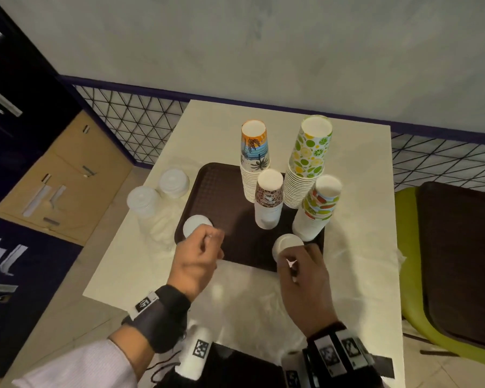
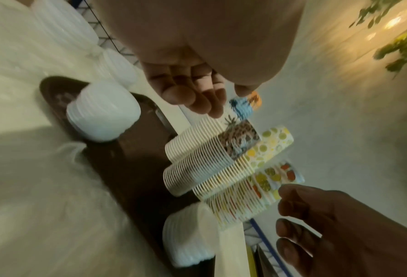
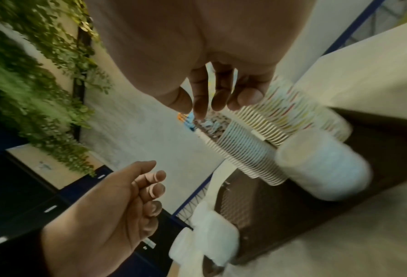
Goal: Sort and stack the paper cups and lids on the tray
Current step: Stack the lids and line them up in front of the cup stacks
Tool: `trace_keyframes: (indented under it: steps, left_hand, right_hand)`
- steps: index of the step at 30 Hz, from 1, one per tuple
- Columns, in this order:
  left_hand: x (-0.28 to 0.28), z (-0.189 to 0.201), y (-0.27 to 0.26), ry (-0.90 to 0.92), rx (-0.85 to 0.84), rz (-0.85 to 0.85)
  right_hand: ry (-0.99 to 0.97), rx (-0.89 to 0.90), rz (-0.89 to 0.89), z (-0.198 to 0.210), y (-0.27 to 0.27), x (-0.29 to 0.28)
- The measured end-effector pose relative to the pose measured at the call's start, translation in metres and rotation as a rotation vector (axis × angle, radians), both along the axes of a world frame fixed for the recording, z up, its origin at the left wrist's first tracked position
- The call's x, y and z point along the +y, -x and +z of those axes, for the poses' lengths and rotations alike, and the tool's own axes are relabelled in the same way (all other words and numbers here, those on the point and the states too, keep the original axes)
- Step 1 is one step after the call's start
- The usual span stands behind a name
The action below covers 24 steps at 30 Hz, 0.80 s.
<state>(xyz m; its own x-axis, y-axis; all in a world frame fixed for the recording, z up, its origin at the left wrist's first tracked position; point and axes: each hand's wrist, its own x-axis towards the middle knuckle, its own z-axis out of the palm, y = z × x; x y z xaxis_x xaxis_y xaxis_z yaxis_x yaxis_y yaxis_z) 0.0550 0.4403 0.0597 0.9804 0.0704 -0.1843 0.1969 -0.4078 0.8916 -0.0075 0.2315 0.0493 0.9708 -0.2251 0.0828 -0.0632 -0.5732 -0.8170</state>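
Note:
A brown tray (image 1: 221,191) lies on the white table (image 1: 140,264). Four upside-down cup stacks stand on its right half: a beach-print stack (image 1: 254,152), a lime-print stack (image 1: 310,158), a leopard-print stack (image 1: 268,197) and a fruit-print stack (image 1: 318,208). Two short white lid stacks sit on the tray, one at the left edge (image 1: 195,224) and one near the front (image 1: 287,243). My left hand (image 1: 213,239) hovers just in front of the left lid stack (image 2: 102,114), fingers (image 2: 181,93) loosely curled and empty. My right hand (image 1: 291,259) hovers at the front lid stack (image 3: 323,165), fingers (image 3: 217,97) hanging loosely, holding nothing.
Two bagged lid stacks (image 1: 144,201) (image 1: 174,182) stand off the tray at the table's left. Clear plastic wrap (image 1: 356,256) lies on the table's front and right. A green chair (image 1: 406,247) with another brown tray (image 1: 459,261) is at the right. A black device (image 1: 235,368) sits at the front edge.

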Motion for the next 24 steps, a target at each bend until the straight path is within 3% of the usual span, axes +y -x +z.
trace_keyframes:
  steps: [4,8,12,16,20,24]
  left_hand:
    - [0.053,0.013,-0.017,0.005,-0.124,0.110]
    - [0.119,0.009,-0.051,0.024,-0.101,0.315]
    - [0.178,-0.001,-0.090,0.040,-0.077,0.396]
    - [0.225,-0.025,-0.129,0.081,0.044,0.383]
    - [0.248,-0.050,-0.157,-0.057,0.177,0.304]
    - [0.262,-0.076,-0.170,-0.001,0.266,0.263]
  right_hand:
    - [-0.104,0.015,0.156,0.024,-0.026,0.051]
    - [-0.191,0.065,0.295,0.040,-0.063,0.115]
    - [-0.248,0.168,0.315,0.044,-0.109,0.180]
    - [-0.257,0.311,0.271,0.033,-0.154,0.235]
    - [-0.248,0.457,0.203,0.011,-0.200,0.276]
    - [-0.206,0.610,0.145,-0.025,-0.231,0.303]
